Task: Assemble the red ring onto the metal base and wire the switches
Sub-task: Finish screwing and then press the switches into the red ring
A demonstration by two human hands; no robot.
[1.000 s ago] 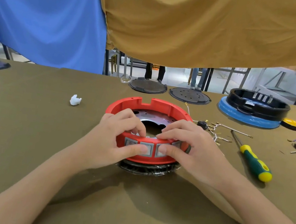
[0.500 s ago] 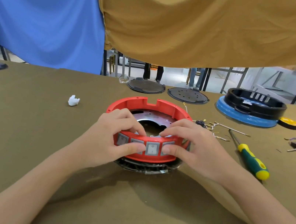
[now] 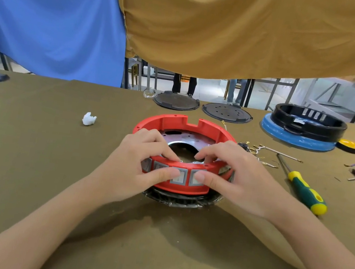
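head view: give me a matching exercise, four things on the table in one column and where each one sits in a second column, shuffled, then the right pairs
Things:
1. red ring
2. screwdriver
3. white scrap
4. black ring

Places:
A. alone on the cloth, left of the hands
B. on the blue disc at the far right
C. lying right of the right hand
D. gripped at its near wall by both hands

Pairs: 1-D, 2-C, 3-A, 4-B

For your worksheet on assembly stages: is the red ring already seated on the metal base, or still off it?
On it: the red ring surrounds the metal base. Whether it is fully seated, cannot tell.
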